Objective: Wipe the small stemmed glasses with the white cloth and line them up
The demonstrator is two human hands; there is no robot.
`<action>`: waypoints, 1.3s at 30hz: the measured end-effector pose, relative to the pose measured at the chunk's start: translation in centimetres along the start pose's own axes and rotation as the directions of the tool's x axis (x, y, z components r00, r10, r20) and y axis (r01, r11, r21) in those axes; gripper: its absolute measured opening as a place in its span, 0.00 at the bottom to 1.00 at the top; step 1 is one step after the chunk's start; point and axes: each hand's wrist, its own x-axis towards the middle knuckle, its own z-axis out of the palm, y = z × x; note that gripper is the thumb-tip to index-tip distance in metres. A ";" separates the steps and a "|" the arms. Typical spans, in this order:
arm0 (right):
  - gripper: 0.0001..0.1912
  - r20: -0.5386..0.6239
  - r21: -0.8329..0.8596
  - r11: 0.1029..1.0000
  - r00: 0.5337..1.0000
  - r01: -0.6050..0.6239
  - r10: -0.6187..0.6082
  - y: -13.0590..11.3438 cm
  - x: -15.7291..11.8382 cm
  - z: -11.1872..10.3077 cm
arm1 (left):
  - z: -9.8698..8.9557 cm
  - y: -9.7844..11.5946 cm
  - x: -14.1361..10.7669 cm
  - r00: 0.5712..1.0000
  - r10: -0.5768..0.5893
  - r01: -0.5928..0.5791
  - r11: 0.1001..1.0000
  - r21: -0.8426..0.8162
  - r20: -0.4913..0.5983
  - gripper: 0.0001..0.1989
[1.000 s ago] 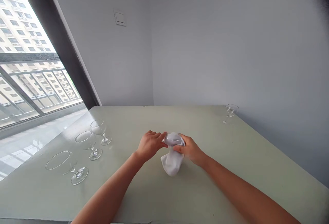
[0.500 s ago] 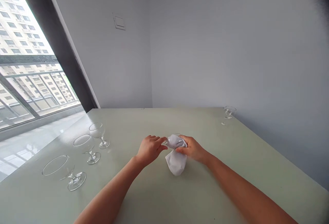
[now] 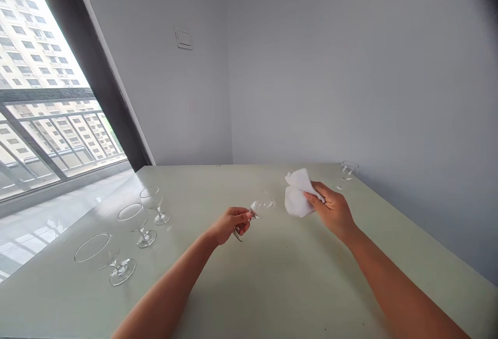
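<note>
"What are the hands doing?"

"The left hand [image 3: 233, 226] is closed narrowly around the stem of a glass [image 3: 262, 205]. The glass is tipped on its side, with the bowl pointing toward two o'clock and the foot toward seven. The right hand [image 3: 332, 210] pinches a white cloth [image 3: 298, 192] between thumb and fingers at about one o'clock."

"Are the cloth and glass touching?"

"No, there's a gap between them. Both are held above the table [image 3: 252, 297]."

"Where are the other glasses?"

"A row of three glasses [image 3: 136, 218] stands at about nine o'clock, and a lone glass [image 3: 347, 172] stands at one o'clock, near the far corner."

"How far along are things?"

"One glass is up in hand, and four stand untouched. I can't tell whether any have been wiped."
</note>
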 end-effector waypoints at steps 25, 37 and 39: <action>0.24 0.309 0.740 0.497 0.886 -0.452 0.346 -3.8 0.6 12.2 | 3.2 -1.0 1.2 0.847 0.128 -0.294 0.922 -0.254 -0.515 0.21; 0.22 0.022 0.231 0.944 0.968 0.237 -0.248 -3.2 -1.4 15.7 | 3.3 0.1 0.3 0.880 -0.003 -0.326 0.721 -0.611 -0.474 0.23; 0.21 0.024 0.158 0.940 0.951 0.302 -0.309 -3.0 -1.4 15.5 | 3.2 0.3 0.2 0.890 0.006 -0.329 0.700 -0.634 -0.455 0.26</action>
